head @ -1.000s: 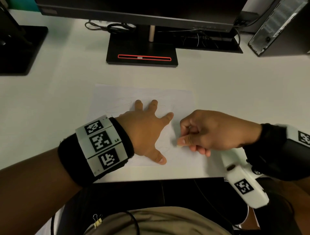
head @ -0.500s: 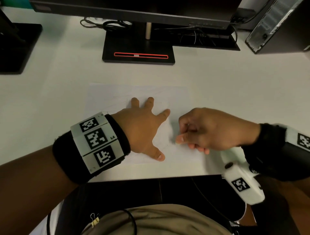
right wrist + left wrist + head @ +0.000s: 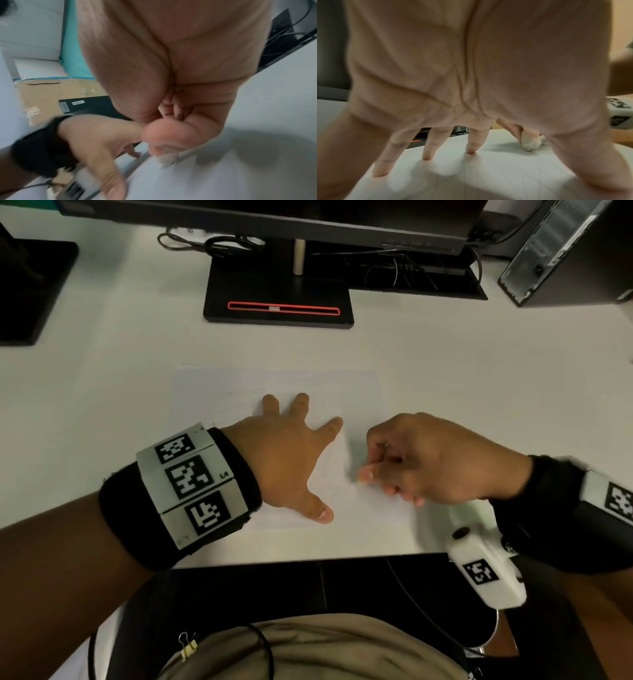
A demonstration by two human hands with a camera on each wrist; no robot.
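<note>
A white sheet of paper [image 3: 222,392] with faint pencil lines lies flat on the white desk [image 3: 102,378]. My left hand [image 3: 291,453] presses down on it with fingers spread and straight; the fingertips [image 3: 471,150] touch the paper [image 3: 488,175]. Just to its right, my right hand [image 3: 373,470] is curled and pinches a small whitish eraser [image 3: 531,143] between thumb and fingers. The eraser's tip [image 3: 167,159] touches the sheet. In the head view the eraser is almost fully hidden by the thumb.
A black monitor base [image 3: 277,302] with a red stripe stands behind the paper, with cables [image 3: 222,244] beside it. Another black stand [image 3: 30,289] is far left and a computer tower [image 3: 565,251] far right. The desk's front edge [image 3: 308,556] runs close below my hands.
My right hand has shifted only slightly over the paper with the eraser. The left hand stays pressed in the same spot.
</note>
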